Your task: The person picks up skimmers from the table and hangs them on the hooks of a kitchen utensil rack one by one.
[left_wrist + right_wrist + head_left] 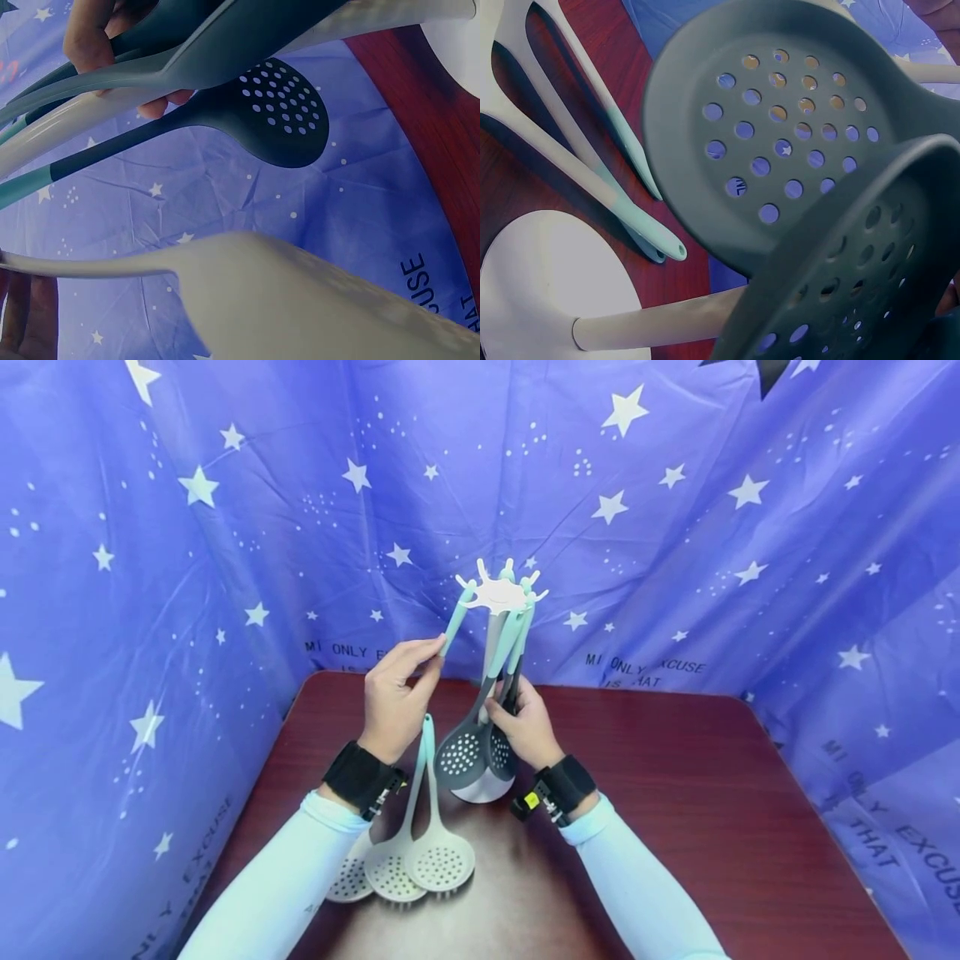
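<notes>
In the head view my left hand (401,693) pinches the mint handle of a skimmer (457,620), its top end at a hook of the white rotating utensil stand (498,595). The left wrist view shows the pale beige head of this skimmer (240,300); whether the handle is hooked I cannot tell. My right hand (531,727) grips the stand's pole below the hooks, among dark shafts. Several dark grey skimmers (461,757) with mint handles hang around the pole. The right wrist view has two perforated dark heads close up, one a dark skimmer (780,120).
Three beige skimmers (441,862) lie overlapping on the dark red table (660,793), left of the stand, handles pointing away. The stand's round white base (544,277) sits near their handle ends. A blue star-printed curtain (480,460) surrounds the table's back and sides.
</notes>
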The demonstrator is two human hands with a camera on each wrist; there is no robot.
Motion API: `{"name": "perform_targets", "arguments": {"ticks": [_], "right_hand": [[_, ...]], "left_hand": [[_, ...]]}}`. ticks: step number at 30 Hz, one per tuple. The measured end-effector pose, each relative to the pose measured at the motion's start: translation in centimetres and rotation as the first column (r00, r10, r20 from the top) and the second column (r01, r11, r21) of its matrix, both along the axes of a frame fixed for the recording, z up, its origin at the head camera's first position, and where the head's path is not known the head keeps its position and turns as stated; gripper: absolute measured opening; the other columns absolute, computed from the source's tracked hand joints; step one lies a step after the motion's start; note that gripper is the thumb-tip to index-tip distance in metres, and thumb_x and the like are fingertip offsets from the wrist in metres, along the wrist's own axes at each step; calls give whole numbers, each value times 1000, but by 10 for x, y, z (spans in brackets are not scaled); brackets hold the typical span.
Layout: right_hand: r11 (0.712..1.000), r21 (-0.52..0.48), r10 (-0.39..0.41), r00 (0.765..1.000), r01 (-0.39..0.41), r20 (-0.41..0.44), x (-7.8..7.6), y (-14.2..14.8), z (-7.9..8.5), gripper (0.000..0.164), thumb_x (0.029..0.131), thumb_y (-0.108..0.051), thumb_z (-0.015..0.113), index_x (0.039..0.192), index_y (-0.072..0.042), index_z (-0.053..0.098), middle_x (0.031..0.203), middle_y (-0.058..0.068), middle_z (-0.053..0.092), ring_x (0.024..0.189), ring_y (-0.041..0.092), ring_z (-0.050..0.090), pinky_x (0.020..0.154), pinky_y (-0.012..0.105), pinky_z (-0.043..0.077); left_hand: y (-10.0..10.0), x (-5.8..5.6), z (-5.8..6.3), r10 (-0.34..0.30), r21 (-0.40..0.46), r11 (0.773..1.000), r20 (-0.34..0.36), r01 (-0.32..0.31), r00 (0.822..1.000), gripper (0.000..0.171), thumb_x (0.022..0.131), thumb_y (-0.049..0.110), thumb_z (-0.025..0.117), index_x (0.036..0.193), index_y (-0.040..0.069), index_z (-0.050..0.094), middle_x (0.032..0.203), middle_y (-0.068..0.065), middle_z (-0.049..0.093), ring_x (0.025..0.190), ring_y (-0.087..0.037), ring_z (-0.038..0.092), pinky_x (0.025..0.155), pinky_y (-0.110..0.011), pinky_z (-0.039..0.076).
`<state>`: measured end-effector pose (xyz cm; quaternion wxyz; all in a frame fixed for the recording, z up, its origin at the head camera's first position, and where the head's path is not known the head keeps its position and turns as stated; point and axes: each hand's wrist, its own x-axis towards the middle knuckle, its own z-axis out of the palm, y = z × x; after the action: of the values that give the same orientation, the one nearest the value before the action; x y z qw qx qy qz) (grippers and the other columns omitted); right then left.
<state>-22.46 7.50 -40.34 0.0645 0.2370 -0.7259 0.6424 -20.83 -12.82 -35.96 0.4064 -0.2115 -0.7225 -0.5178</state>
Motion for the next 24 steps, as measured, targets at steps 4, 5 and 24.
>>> {"name": "perform_targets", "arguments": {"ticks": [4, 5, 24], "right_hand": [[1000, 12, 1, 1000, -1, -14, 3, 0, 2, 8, 97, 4, 64, 102, 5, 58, 78, 1, 59, 70, 7, 57, 65, 22, 49], [1000, 13, -1, 1000, 2, -15, 3, -1, 2, 9, 97, 4, 64, 102, 5, 58, 78, 1, 59, 70, 7, 57, 65, 22, 49], [999, 4, -38, 999, 38, -25, 4, 1, -1, 11, 95, 3, 66, 103, 4, 59, 78, -5, 60, 70, 7, 57, 65, 21, 49]], "left_hand": [[-1, 4, -1, -8, -11, 1000, 77, 9, 997, 28, 96, 7, 74, 124, 14, 77, 111, 0, 74, 99, -15, 70, 83, -27, 61], [-1, 5, -1, -6, -19, 1000, 94, 8, 996, 28, 96, 8, 74, 123, 15, 76, 111, 0, 74, 100, -14, 70, 83, -27, 61], [-21, 6, -14, 51, -252, 967, 291, 25, 955, 28, 100, 14, 68, 128, 14, 69, 118, -1, 70, 106, -15, 68, 89, -32, 59]]}}
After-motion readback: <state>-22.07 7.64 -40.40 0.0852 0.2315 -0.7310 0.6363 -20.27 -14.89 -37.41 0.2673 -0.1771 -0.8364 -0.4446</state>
